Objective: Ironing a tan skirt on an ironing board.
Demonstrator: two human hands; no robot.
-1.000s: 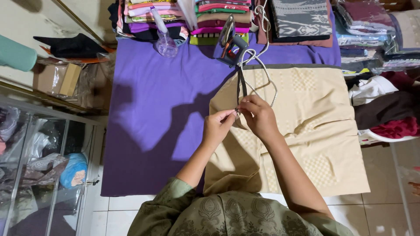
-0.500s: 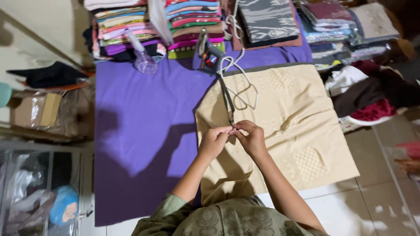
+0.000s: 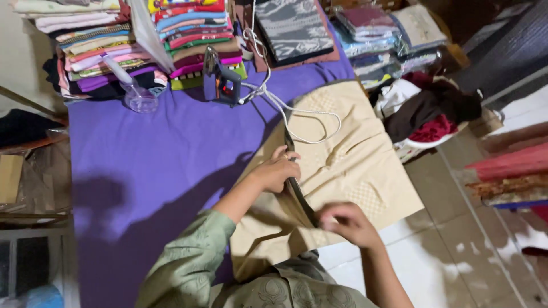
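- Left hand — fingers curled, pressing on the beige cloth at its dark fold line.
- Right hand — blurred, pinching the cloth's near end.
- Cloth lies on a purple sheet.
- Iron upright behind; its white cord loops over the cloth.
- Folded stacks and a spray bottle line the far edge.
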